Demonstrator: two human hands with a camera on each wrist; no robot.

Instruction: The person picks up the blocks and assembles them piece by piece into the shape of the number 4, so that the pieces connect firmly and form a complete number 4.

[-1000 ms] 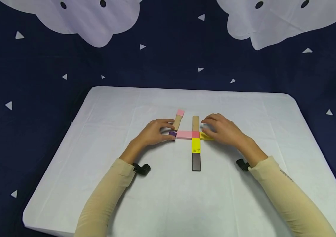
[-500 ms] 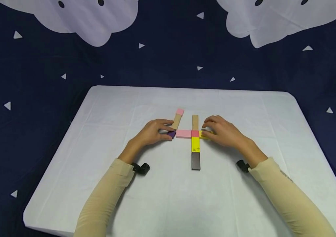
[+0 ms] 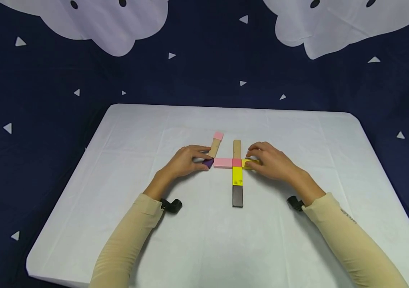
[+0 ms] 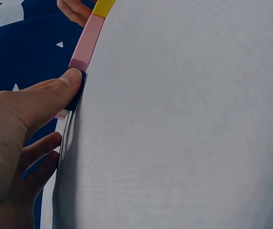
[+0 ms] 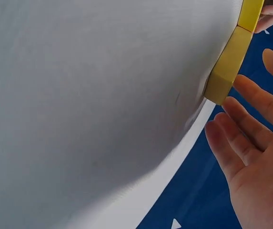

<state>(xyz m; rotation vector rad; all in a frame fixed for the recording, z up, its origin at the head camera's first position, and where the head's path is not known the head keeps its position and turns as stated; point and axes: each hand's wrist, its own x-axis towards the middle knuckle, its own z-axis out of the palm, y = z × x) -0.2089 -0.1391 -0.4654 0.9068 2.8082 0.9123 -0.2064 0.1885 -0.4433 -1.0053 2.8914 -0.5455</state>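
My left hand (image 3: 186,161) pinches a small purple block (image 3: 209,163) with the thumb on its near side; in the left wrist view that block (image 4: 76,95) looks dark blue, close to the end of a pink block (image 4: 87,44). The pink block joins a red square (image 3: 237,163) at the middle of a flat cross of blocks. My right hand (image 3: 272,160) hovers around the cross's right-hand yellow block (image 3: 246,163), fingers loosely spread. In the right wrist view its fingers lie beside that yellow block (image 5: 229,67), and whether they touch it I cannot tell.
Below the red square lie another yellow block (image 3: 237,176) and a black one (image 3: 237,196). A wooden block (image 3: 237,149) extends above it. Another wooden block (image 3: 215,148), tilted and topped by a light pink square (image 3: 219,136), stands left. All lie on a white-covered table (image 3: 204,240).
The purple block has turned from nearly square with the pink block to a slant, the left thumb drawing slightly left. My right hand has shifted a little right and towards me.
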